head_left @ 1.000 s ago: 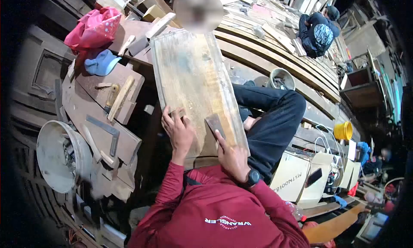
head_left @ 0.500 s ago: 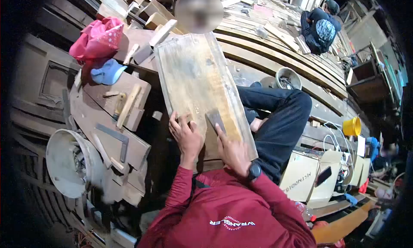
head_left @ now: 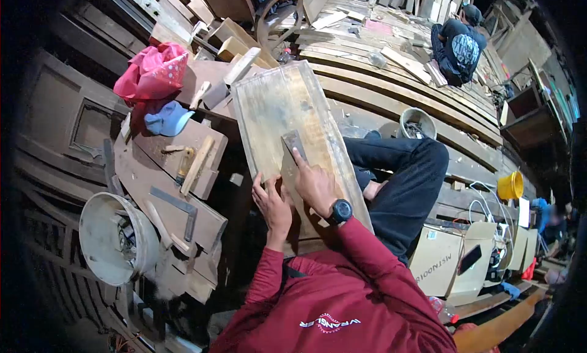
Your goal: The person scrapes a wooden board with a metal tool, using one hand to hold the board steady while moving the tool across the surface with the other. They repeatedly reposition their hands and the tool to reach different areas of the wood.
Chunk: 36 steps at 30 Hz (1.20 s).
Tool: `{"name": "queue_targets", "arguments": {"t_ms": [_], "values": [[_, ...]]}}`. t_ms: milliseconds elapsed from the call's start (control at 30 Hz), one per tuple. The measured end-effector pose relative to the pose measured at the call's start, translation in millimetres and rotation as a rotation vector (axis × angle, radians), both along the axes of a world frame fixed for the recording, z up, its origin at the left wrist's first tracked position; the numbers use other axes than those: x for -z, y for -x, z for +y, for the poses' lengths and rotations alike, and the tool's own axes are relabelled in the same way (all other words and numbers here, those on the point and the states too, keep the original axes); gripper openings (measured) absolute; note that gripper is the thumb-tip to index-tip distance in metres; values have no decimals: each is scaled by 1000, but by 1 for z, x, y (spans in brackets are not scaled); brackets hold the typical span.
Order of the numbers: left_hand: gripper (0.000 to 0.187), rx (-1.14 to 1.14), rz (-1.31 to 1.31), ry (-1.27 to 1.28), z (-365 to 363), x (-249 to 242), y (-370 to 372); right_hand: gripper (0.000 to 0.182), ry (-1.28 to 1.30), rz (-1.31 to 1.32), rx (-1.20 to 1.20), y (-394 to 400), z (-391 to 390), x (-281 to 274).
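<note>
A long wooden panel (head_left: 275,102) with worn, greyish patches leans across my lap, its far end propped on the bench. My right hand (head_left: 317,188) grips a flat grey scraper blade (head_left: 293,142), index finger stretched along it. The blade lies against the panel's face near the middle. My left hand (head_left: 273,207) is at the panel's lower left edge, fingers bent onto it; the undersides of the fingers are hidden.
On the left bench lie a metal square (head_left: 177,206), a wooden-handled tool (head_left: 184,163), a blue cap (head_left: 168,118) and a pink bag (head_left: 153,71). A white bucket (head_left: 116,240) stands lower left. Another person (head_left: 455,44) sits at the far right. Cardboard (head_left: 434,261) lies nearby.
My right hand has pushed the scraper blade up the panel, away from my body. My left hand stays at the panel's edge. The view has shifted a little.
</note>
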<state>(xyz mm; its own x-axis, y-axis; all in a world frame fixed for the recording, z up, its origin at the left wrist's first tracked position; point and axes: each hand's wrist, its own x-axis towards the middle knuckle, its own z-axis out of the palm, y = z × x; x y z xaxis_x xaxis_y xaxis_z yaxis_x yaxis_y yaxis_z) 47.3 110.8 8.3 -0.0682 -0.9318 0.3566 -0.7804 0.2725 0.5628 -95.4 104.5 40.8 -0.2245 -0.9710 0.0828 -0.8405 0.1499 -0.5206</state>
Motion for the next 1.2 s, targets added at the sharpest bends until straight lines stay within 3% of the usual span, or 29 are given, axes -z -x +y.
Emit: {"name": "queue_targets", "arguments": {"t_ms": [267,300,433,533,567,667,867,967,1067,1200], "values": [[29,-29,-13,-19,5,-13,8,65,-246,29,-70,5,117,-1],[29,-40,8,-42,7,-14,8,64,-185,75,-70,6,123,7],[29,-40,-15,-43,4,-9,7,61,-165,25,-74,7,78,-5],[30,-22,-36,-22,3,-5,3,62,165,29,-64,5,15,17],[32,-14,-39,-5,3,-5,3,66,49,-15,-32,4,-5,4],[36,-2,-18,-7,3,-5,2,65,68,-1,-12,4,-29,6],[29,-14,27,-41,3,-2,3,78,-159,45,-95,3,73,4],[28,-35,39,-64,10,-25,11,70,-158,35,-77,3,130,2],[28,-50,44,-38,7,-11,10,71,-148,77,-110,10,126,-4],[28,-39,-12,-45,5,-10,7,70,53,45,-66,9,53,21]]}}
